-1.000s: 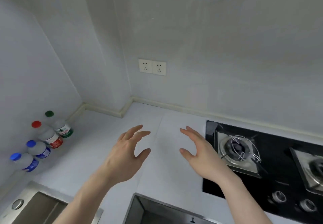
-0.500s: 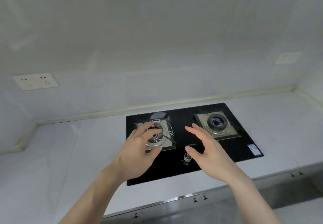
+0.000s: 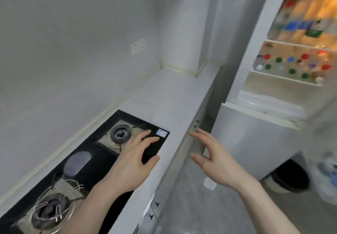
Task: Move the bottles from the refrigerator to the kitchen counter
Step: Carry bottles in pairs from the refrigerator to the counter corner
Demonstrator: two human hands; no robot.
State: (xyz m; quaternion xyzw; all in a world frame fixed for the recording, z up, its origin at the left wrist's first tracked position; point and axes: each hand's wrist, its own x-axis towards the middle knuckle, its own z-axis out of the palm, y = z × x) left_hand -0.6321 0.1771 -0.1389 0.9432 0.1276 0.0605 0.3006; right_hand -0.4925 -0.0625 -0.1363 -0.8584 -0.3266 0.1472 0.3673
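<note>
Two empty hands, left hand [image 3: 133, 159] and right hand [image 3: 217, 162], hover with fingers spread loosely above the kitchen counter [image 3: 164, 96] edge beside a black stove [image 3: 102, 160], while blurred bottles [image 3: 291, 64] crowd the open refrigerator [image 3: 259, 95] at upper right.

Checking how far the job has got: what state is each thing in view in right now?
left hand: open, holding nothing
right hand: open, holding nothing
refrigerator: open, lit inside
bottles: upright on the refrigerator shelf, caps on
gas stove: no flame, no pot
kitchen counter: no bottles on the visible part
</note>
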